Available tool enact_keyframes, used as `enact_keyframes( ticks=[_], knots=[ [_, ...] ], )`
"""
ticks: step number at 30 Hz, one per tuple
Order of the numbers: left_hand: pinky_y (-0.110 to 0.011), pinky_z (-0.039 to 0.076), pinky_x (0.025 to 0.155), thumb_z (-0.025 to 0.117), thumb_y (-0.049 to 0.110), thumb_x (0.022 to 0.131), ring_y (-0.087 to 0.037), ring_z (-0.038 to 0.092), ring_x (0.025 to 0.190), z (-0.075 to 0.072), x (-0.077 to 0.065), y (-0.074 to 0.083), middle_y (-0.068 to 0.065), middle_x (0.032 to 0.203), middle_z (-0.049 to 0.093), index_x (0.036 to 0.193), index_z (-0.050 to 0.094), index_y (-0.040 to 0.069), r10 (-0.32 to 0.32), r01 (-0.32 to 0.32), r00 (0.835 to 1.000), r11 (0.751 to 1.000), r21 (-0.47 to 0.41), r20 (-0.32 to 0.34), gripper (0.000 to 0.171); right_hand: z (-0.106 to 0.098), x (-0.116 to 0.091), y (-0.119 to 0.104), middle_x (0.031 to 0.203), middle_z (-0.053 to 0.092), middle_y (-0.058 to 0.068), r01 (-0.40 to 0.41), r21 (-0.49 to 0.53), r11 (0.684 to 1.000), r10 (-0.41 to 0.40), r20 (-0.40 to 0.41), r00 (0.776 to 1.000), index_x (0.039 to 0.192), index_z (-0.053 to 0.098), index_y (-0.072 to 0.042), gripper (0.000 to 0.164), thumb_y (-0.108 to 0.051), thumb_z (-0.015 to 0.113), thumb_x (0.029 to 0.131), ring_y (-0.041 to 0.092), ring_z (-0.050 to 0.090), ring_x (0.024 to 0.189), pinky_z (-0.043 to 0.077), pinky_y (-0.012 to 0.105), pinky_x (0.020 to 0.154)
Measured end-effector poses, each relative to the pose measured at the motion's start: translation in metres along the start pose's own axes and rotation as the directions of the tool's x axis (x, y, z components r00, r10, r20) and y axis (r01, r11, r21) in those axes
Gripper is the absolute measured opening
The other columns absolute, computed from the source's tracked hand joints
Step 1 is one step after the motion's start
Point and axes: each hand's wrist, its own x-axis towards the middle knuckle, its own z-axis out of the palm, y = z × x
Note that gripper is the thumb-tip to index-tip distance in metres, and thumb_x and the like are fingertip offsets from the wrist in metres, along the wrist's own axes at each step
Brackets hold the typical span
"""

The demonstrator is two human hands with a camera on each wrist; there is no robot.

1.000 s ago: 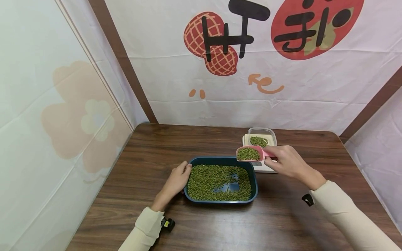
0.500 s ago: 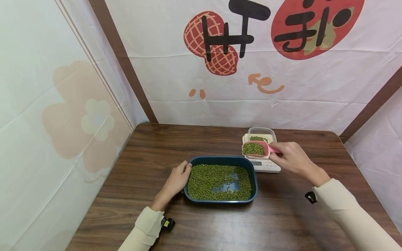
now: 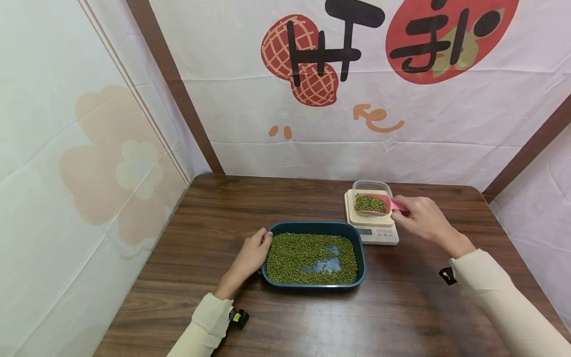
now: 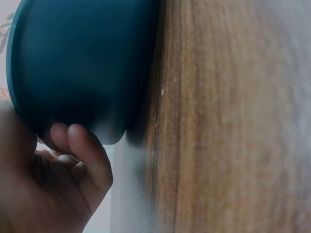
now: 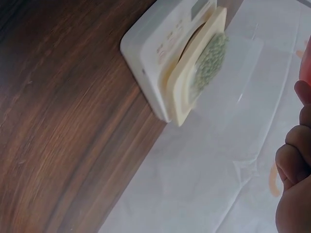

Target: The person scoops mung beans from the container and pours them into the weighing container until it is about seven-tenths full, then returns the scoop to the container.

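My right hand [image 3: 421, 218] grips the handle of a pink scoop [image 3: 389, 202] filled with green beans [image 3: 370, 204]. The scoop is level, above a clear plastic container [image 3: 372, 185] on a white kitchen scale [image 3: 378, 236]. In the right wrist view, the container [image 5: 238, 63] holds a layer of beans [image 5: 211, 60], and the fingers [image 5: 291, 158] are curled. My left hand [image 3: 251, 255] holds the left end of a dark blue tray [image 3: 312, 286], thumb at the rim. In the left wrist view, curled fingers [image 4: 90, 155] touch the tray's outer wall [image 4: 82, 63].
Beans [image 3: 294, 258] cover most of the tray's floor, with a bare patch [image 3: 327, 263] toward the right. The scale stands behind the tray's right end on the wooden table [image 3: 312, 322]. A printed cloth [image 3: 250, 163] hangs along the table's back edge.
My right hand has carried the loaded scoop from over the tray's back right corner, right and back, to over the container. My left hand and the tray have stayed put.
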Motion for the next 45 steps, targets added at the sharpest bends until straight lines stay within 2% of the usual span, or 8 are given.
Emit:
enact_keyframes(
  ticks=[5, 14, 25, 32, 45],
  knots=[
    [-0.037, 0.047, 0.035, 0.032, 0.039, 0.107, -0.026, 0.044, 0.040, 0.000, 0.000, 0.000, -0.009, 0.064, 0.041, 0.081, 0.041, 0.011, -0.001, 0.001, 1.000, 1.000, 0.003, -0.005, 0.040, 0.001, -0.003, 0.010, 0.056, 0.029, -0.009, -0.052, -0.013, 0.999, 0.052, 0.010, 0.999, 0.078, 0.057, -0.019, 0.008, -0.011, 0.059, 0.078, 0.008, 0.028, 0.048, 0.021, 0.026, 0.046],
    [-0.037, 0.047, 0.034, 0.033, 0.039, 0.107, -0.027, 0.044, 0.041, 0.000, 0.001, 0.000, -0.011, 0.064, 0.042, 0.081, 0.041, 0.011, 0.000, 0.000, 1.000, 1.000, 0.003, -0.008, 0.039, 0.004, -0.006, 0.027, 0.055, 0.025, -0.009, -0.118, -0.053, 0.992, 0.118, 0.011, 0.993, 0.068, 0.044, -0.021, 0.022, -0.014, 0.061, 0.079, 0.010, 0.025, 0.048, 0.018, 0.028, 0.045],
    [-0.036, 0.047, 0.034, 0.033, 0.038, 0.107, -0.026, 0.045, 0.040, 0.000, 0.000, 0.000, -0.010, 0.064, 0.042, 0.081, 0.041, 0.011, -0.005, 0.005, 1.000, 1.000, 0.006, -0.003, 0.039, 0.003, -0.010, 0.036, 0.055, 0.026, -0.006, -0.195, -0.102, 0.976, 0.200, 0.041, 0.979, 0.069, 0.043, -0.019, 0.023, -0.017, 0.061, 0.083, 0.013, 0.027, 0.048, 0.020, 0.029, 0.046],
    [-0.035, 0.047, 0.034, 0.033, 0.039, 0.107, -0.026, 0.045, 0.040, 0.000, 0.001, 0.000, -0.009, 0.064, 0.041, 0.081, 0.041, 0.011, -0.006, 0.006, 1.000, 1.000, 0.016, -0.009, 0.039, -0.001, -0.008, 0.038, 0.055, 0.029, -0.005, -0.250, -0.145, 0.957, 0.262, 0.074, 0.962, 0.069, 0.044, -0.020, 0.023, -0.021, 0.059, 0.086, 0.015, 0.031, 0.049, 0.021, 0.030, 0.045],
    [-0.034, 0.047, 0.034, 0.033, 0.038, 0.107, -0.025, 0.044, 0.040, 0.000, 0.000, 0.000, -0.010, 0.064, 0.041, 0.081, 0.041, 0.010, 0.002, -0.002, 1.000, 1.000, 0.003, -0.010, 0.039, -0.006, -0.005, 0.041, 0.055, 0.029, -0.005, -0.264, -0.196, 0.944, 0.293, 0.138, 0.946, 0.069, 0.046, -0.020, 0.024, -0.026, 0.058, 0.089, 0.015, 0.032, 0.048, 0.023, 0.031, 0.043]
  ],
)
